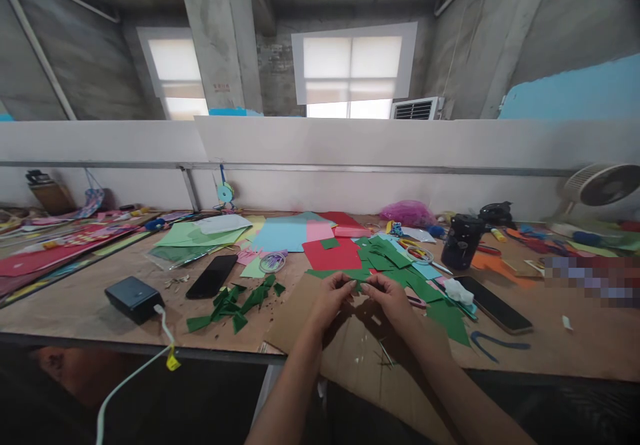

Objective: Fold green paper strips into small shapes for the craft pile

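Both hands are raised together over a brown cardboard sheet [300,318] at the near edge of the bench [90,302]: the left hand [333,296] and right hand [389,298] each have fingers pinched closed on what appears to be a small green paper piece [361,287] held between them, though it is too small to identify with certainty. Folded green paper pieces [233,302] lie left of the hands, a black phone [213,276] beyond them, and cut green paper scraps [400,268] lie just behind the hands beside a red sheet [333,255].

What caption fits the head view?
Both hands, left hand and right hand, pinch a small green paper piece over cardboard on a cluttered craft table.
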Demonstrator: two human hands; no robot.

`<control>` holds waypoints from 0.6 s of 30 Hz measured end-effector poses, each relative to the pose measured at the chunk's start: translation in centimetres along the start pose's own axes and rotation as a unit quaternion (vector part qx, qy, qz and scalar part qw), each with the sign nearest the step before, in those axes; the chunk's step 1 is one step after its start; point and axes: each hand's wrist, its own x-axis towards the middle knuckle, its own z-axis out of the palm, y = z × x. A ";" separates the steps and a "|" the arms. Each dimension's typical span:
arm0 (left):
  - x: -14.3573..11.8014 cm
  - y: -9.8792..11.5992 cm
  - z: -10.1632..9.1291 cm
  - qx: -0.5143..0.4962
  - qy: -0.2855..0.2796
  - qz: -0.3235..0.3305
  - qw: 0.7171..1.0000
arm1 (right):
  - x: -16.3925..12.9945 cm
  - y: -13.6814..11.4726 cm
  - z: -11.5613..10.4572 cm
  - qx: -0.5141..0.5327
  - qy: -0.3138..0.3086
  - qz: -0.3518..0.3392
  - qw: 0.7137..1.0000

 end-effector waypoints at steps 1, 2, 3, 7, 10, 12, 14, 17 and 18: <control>0.1 -0.1 0.0 0.000 -0.001 -0.002 1.000 | 0.0 0.0 0.0 -0.009 0.003 -0.007 1.000; 0.1 -0.3 0.0 0.000 -0.004 -0.006 1.000 | 0.0 0.1 -0.1 -0.020 0.006 -0.015 1.000; 0.1 -0.4 0.0 0.001 -0.008 -0.010 1.000 | 0.0 0.1 -0.2 -0.028 0.008 -0.021 0.999; 0.1 -0.6 0.1 0.006 -0.011 -0.003 1.000 | -0.1 0.0 -0.3 -0.041 0.011 -0.020 0.999; 0.0 -0.4 0.1 -0.001 -0.006 0.012 1.000 | 0.0 0.1 -0.2 -0.035 0.004 -0.014 0.999; 0.1 -0.3 0.1 -0.010 0.002 0.009 1.000 | 0.0 0.1 -0.2 -0.024 -0.007 -0.007 1.000; 0.1 -0.3 0.1 -0.014 0.008 -0.001 1.000 | 0.0 0.2 -0.2 -0.025 -0.009 -0.002 1.000; 0.1 -0.3 0.2 -0.001 0.002 -0.021 1.000 | 0.0 0.2 -0.3 -0.041 0.007 -0.018 0.999; 0.1 -0.3 0.2 0.007 -0.004 -0.027 1.000 | 0.0 0.3 -0.3 -0.043 0.011 -0.023 0.999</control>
